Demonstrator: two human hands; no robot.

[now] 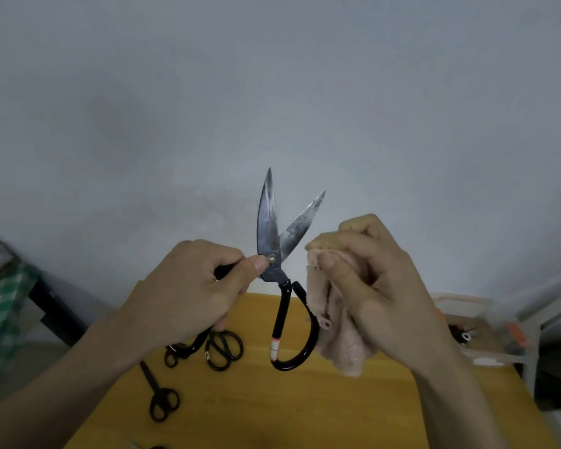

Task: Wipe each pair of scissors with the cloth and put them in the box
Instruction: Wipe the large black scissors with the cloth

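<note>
- Work in hand: a large pair of scissors (277, 254) with mottled grey steel blades and black looped handles is held up above the yellow wooden table (353, 413), blades open in a V with tips toward 12 and 1 o'clock.
- Left hand (188, 293): clenched round the left-side handle loop, with the thumb pressed just beside the brass pivot screw.
- Right hand (373, 286): fingers and thumb curled round a bunched pale pink cloth (340, 335), at 3 o'clock from the pivot. The cloth lies near the right-side blade and handle; contact with the blade is not evident.
- Progress: the blades show dull smears, so wiping of this pair is judged to be under way or about to begin, not complete.
- Remaining stock: three smaller black-handled scissors lie on the table at 7 to 8 o'clock from the held pair: one (223, 348) directly below the left hand, one (175, 351) partly hidden by that hand, and one (157, 396) nearer the table's front edge. A dark object at the bottom edge may be another pair; the view is too cropped to confirm.
- Judgement: at least four pairs are left to wipe and stow.
- Container: a translucent plastic box (486, 319) with a pale rim stands at 3 o'clock, off the table's right edge. Dark items with a light spot show inside; they may be scissors already stowed, but blur prevents a count.
</note>
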